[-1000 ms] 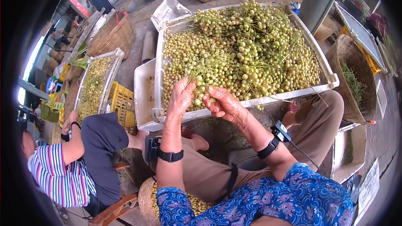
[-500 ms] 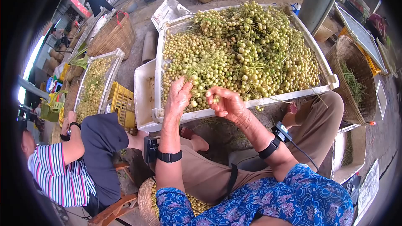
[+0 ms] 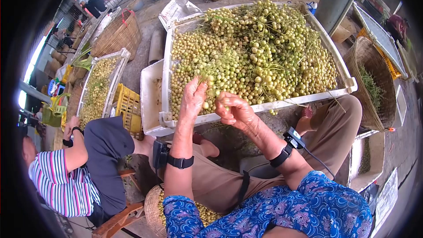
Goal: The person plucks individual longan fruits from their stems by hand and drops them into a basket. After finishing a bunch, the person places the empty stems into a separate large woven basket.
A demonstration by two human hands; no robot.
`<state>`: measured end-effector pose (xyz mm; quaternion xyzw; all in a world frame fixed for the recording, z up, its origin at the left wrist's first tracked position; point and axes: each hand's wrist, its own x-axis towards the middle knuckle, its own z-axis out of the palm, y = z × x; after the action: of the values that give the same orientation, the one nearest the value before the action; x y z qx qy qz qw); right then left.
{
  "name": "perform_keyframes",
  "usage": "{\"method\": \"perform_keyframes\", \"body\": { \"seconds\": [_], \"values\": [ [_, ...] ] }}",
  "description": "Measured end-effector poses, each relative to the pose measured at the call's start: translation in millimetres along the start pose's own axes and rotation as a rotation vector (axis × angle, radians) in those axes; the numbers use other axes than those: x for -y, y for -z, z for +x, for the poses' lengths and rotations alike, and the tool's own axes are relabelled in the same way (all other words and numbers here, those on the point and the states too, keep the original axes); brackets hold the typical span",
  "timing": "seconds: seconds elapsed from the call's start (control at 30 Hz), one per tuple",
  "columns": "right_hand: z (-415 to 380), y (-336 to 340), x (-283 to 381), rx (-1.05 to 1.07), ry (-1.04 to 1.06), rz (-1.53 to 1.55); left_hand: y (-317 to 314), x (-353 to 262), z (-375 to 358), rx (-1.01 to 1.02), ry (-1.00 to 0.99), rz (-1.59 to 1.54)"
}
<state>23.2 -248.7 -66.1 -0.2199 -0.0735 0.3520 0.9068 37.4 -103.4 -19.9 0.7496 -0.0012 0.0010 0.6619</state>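
A white slatted plastic crate is sitting heaped with small round yellow-green fruits on thin wiry stems; a second crate is holding the same fruit; a woven basket is resting by the lap; the left hand is pinching a stemmed cluster at the crate's near edge; the right hand is curling closed, seemingly around a single fruit.
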Motion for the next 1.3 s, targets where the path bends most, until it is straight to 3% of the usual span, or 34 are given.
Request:
{"method": "perform_keyframes", "body": {
  "seconds": [0.07,0.13,0.2,0.27,0.3,0.33,0.43,0.6,0.67,0.87,0.93,1.1,1.17,1.3],
  "values": [
    [-1.1,6.5,1.8,0.212,0.021,0.146,4.7,-3.9,-0.5,-0.031,0.055,-0.028],
    [-0.8,6.8,5.1,0.233,-0.019,0.161,6.7,-12.2,-3.3,-0.032,0.15,-0.077],
    [-2.2,-3.4,6.1,0.009,-0.04,-0.124,5.3,-5.7,-0.9,0.004,0.144,-0.003],
    [0.8,-5.2,0.8,-0.017,-0.032,-0.13,-2.5,-0.4,1.4,0.107,-0.208,0.061],
    [2.4,-6.5,-2.5,-0.103,-0.015,-0.182,-3.8,2.4,-3.0,0.103,-0.076,0.091],
    [3.6,-7.1,-4.4,-0.189,0.002,-0.235,-2.7,8.1,-0.7,0.103,-0.075,0.092],
    [6.2,-4.7,-6.0,-0.213,0.09,-0.265,-2.0,24.5,7.1,0.009,-0.266,0.501],
    [1.7,-0.5,2.5,-0.092,0.074,-0.255,1.6,23.8,10.6,-0.023,-0.267,0.522],
    [-1.2,4.0,2.4,0.126,0.027,-0.028,3.8,11.2,8.3,-0.105,-0.142,0.363],
    [-2.2,-11.0,-3.0,0.008,-0.005,-0.156,3.3,5.3,2.6,-0.198,-0.144,0.382],
    [-0.6,-17.7,-4.6,-0.098,-0.047,-0.316,-0.5,-4.2,-1.1,-0.159,-0.162,0.567],
    [-1.4,-12.4,-8.9,-0.064,-0.02,-0.202,3.2,17.6,7.9,-0.189,-0.238,0.58],
    [-6.7,-21.0,-6.8,-0.062,0.117,-0.254,7.3,8.3,6.7,-0.3,-0.226,0.504],
    [-14.7,-27.5,8.4,0.001,0.195,-0.239,21.8,15.3,13.0,-0.292,-0.116,0.404]
  ]
}}
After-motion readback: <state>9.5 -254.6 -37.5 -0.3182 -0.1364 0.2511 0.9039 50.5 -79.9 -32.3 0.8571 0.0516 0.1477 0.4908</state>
